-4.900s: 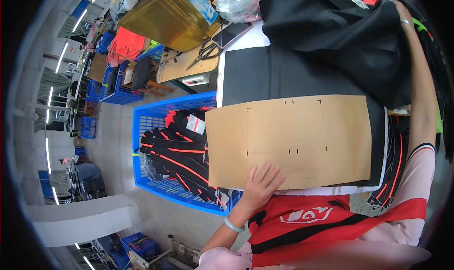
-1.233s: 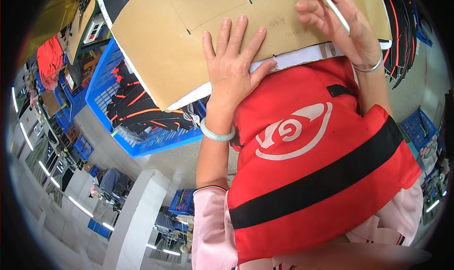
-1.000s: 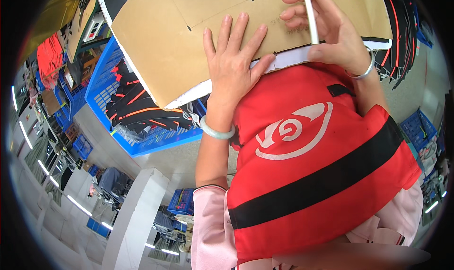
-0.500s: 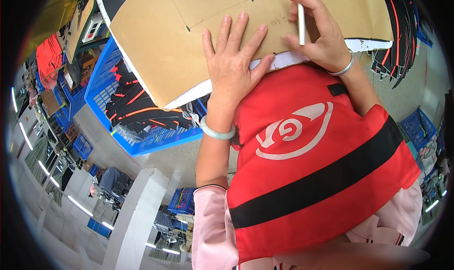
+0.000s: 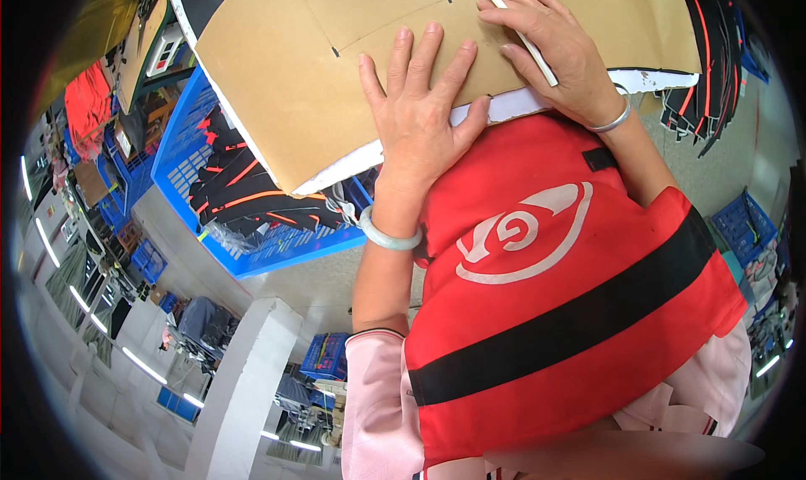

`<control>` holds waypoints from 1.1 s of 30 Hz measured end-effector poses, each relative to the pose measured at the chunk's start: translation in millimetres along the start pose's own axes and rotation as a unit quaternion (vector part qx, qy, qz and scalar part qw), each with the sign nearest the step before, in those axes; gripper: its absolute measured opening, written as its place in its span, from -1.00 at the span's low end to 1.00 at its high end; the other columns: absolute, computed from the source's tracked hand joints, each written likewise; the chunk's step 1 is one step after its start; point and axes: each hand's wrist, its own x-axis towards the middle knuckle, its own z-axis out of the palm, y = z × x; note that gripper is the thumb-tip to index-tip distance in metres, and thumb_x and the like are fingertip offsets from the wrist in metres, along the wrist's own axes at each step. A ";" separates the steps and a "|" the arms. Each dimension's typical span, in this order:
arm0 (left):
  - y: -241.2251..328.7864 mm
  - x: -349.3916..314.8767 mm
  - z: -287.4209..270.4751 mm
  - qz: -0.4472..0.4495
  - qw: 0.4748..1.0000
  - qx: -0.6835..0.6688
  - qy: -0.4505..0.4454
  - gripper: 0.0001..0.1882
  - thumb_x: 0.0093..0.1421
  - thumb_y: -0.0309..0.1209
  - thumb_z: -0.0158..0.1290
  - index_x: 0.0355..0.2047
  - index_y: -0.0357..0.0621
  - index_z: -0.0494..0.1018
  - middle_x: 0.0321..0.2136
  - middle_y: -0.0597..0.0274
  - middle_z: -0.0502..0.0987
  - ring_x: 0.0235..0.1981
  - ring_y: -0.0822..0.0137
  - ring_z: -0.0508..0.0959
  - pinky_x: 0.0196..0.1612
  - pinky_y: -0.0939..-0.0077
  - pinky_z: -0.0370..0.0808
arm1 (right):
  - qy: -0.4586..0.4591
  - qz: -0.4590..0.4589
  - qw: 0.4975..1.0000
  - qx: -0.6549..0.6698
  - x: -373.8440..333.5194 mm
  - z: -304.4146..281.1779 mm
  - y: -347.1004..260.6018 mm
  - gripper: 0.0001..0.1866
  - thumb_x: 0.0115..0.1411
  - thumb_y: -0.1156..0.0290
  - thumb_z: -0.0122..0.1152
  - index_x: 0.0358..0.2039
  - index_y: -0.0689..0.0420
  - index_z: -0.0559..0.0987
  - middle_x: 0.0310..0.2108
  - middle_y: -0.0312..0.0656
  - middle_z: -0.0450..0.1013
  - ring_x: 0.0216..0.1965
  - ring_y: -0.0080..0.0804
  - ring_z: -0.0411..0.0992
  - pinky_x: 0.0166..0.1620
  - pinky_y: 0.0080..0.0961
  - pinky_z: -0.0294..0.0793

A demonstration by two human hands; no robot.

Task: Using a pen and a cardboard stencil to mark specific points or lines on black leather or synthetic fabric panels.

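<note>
Tan, black-dashed card (image 5: 277,85) under a flat left hand (image 5: 417,115) (slim white pencil (image 5: 531,49) in a grasping right hand (image 5: 573,60)).

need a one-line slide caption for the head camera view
Left hand spread flat on a marked brown card template, right hand holding a slim white pencil over it.

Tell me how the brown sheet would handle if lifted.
The brown sheet would probably be fairly stiff, lying so flat and smooth. Its thin edge suggests it is light for its size. Being broad, it may bow.
</note>
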 end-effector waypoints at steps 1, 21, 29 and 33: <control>-3.3 -4.3 -1.6 -0.006 1.000 0.002 -0.001 -0.40 0.01 -0.06 0.28 0.14 0.33 0.55 0.32 0.22 0.34 0.41 0.03 0.20 0.35 -0.46 -0.10 | 0.001 0.001 1.000 0.011 13.6 -4.9 -14.0 -0.56 0.30 0.27 0.33 0.10 0.19 0.47 -0.19 -0.20 0.46 -0.11 -0.43 0.47 0.04 -0.45 0.47; -10.3 -2.0 -11.3 0.022 0.999 0.002 -0.044 -0.44 0.09 -0.04 0.27 0.13 0.26 0.57 0.34 0.17 0.33 0.40 0.00 0.22 0.39 -0.27 -0.02 | -0.461 0.255 0.850 0.003 48.4 -54.7 -43.5 -0.38 0.08 0.20 0.41 0.19 -0.08 0.48 0.15 -0.16 0.49 0.33 -0.24 0.32 0.45 -0.01 0.08; -7.5 -2.2 -13.5 0.024 0.997 0.043 -0.061 -0.46 0.13 -0.05 0.26 0.14 0.23 0.57 0.35 0.19 0.32 0.41 0.00 0.20 0.40 -0.22 -0.03 | -0.436 0.264 0.860 0.015 45.2 -54.9 -49.3 -0.39 0.04 0.18 0.45 0.13 -0.06 0.52 0.11 -0.17 0.52 0.33 -0.29 0.32 0.47 -0.06 0.05; -8.3 -2.6 -12.6 0.027 0.997 0.040 -0.058 -0.45 0.12 -0.04 0.27 0.14 0.23 0.58 0.35 0.20 0.33 0.41 0.01 0.20 0.40 -0.21 -0.04 | -0.431 0.265 0.862 0.014 45.9 -56.1 -49.9 -0.39 0.03 0.18 0.46 0.13 -0.05 0.52 0.12 -0.17 0.52 0.33 -0.29 0.31 0.47 -0.06 0.05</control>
